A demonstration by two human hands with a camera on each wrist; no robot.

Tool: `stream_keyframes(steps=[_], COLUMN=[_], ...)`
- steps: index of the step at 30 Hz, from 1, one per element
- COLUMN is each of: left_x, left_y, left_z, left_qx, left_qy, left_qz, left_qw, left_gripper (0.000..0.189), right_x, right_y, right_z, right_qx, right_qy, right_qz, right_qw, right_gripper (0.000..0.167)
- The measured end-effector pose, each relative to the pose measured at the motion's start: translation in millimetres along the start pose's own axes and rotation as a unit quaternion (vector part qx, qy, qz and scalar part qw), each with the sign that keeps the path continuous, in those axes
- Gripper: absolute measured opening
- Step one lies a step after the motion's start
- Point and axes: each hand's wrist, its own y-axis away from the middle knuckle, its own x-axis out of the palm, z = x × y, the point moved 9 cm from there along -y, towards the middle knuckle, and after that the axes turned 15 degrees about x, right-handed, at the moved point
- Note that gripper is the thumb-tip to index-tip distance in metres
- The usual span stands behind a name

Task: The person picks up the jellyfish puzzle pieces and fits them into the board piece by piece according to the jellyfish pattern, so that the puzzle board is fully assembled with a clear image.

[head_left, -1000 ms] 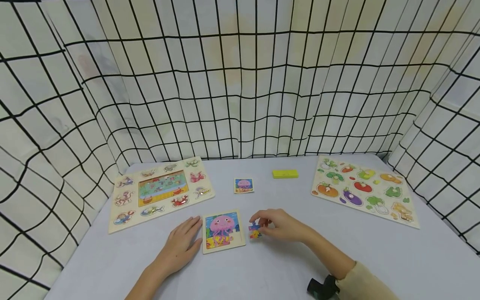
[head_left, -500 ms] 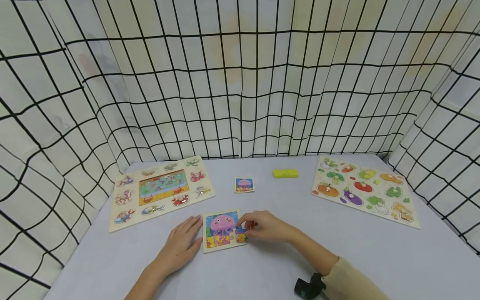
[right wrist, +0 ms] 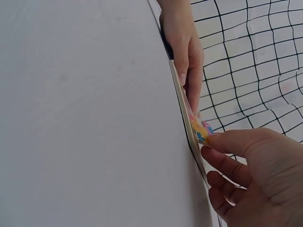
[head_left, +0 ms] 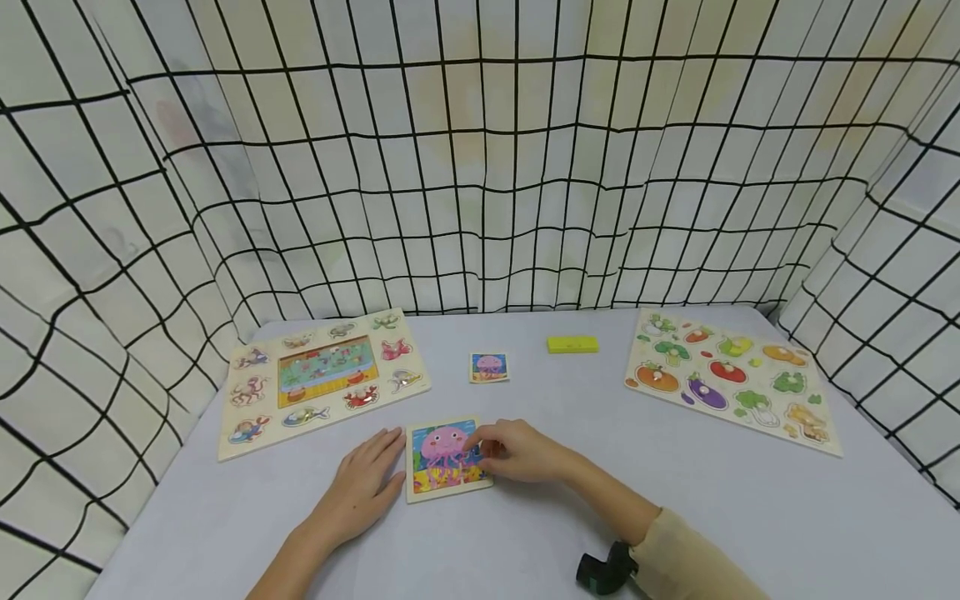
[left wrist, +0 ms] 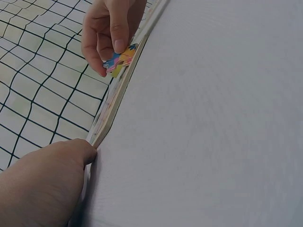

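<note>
A square wooden jigsaw board (head_left: 450, 496) with a pink jellyfish picture lies in the middle front of the table. My left hand (head_left: 362, 489) rests on the table with its fingers fairly straight, touching the board's left edge. At the lower right of the picture, my right hand (head_left: 522, 452) pinches a colourful jigsaw piece (left wrist: 121, 60) between thumb and fingers. In the left wrist view the piece is tilted above the board's surface. The right wrist view shows the thumb on the same jigsaw piece (right wrist: 201, 132). My right fingers cover part of the picture's right side.
Behind the board lies a small jellyfish picture card (head_left: 489, 367), with a yellow block (head_left: 572, 344) to its right. A sea-animal puzzle board (head_left: 337, 414) is at the left, a vegetable puzzle board (head_left: 690, 354) at the right. Black netting (head_left: 517, 183) surrounds the table's back and sides.
My right hand has moved left with the jigsaw piece, from beside the board to over the picture's lower right corner. My left hand has stayed at the board's left edge.
</note>
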Motion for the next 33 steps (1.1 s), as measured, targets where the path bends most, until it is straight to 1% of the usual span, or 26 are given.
stream_keyframes(steps=[7,11,15,22,27,33], left_x=[0.6,0.7,0.3,0.3,0.5,0.0], left_y=[0.3,-0.1,-0.3,-0.1,-0.2,-0.5], left_z=[0.7,0.8,0.6,1.0,0.5,0.4], left_qx=[-0.001,-0.002,-0.002,-0.001,-0.002,-0.006], left_qy=[-0.003,-0.003,-0.005,-0.006,-0.007,-0.005], left_qz=[0.001,0.002,0.002,0.0,0.001,0.004], left_qw=[1.0,1.0,1.0,1.0,1.0,1.0], left_gripper=[0.053,0.053,0.053,0.053,0.054,0.054], right_x=[3.6,5.5,5.7,5.8,6.8,5.7], right_y=[-3.0,-4.5,-4.2,-3.6,-4.4,-5.6], right_z=[-1.1,-0.6,2.2,3.6,1.2,-2.3], right_qx=[0.014,0.008,-0.001,0.012,0.017,0.016], right_qy=[0.016,0.024,0.043,0.071,0.066,0.056], right_qz=[-0.009,-0.016,-0.029,-0.036,-0.036,-0.048], right_qw=[0.9997,0.9996,0.9987,0.9968,0.997,0.9971], right_gripper=[0.022,0.021,0.022,0.023,0.021,0.018])
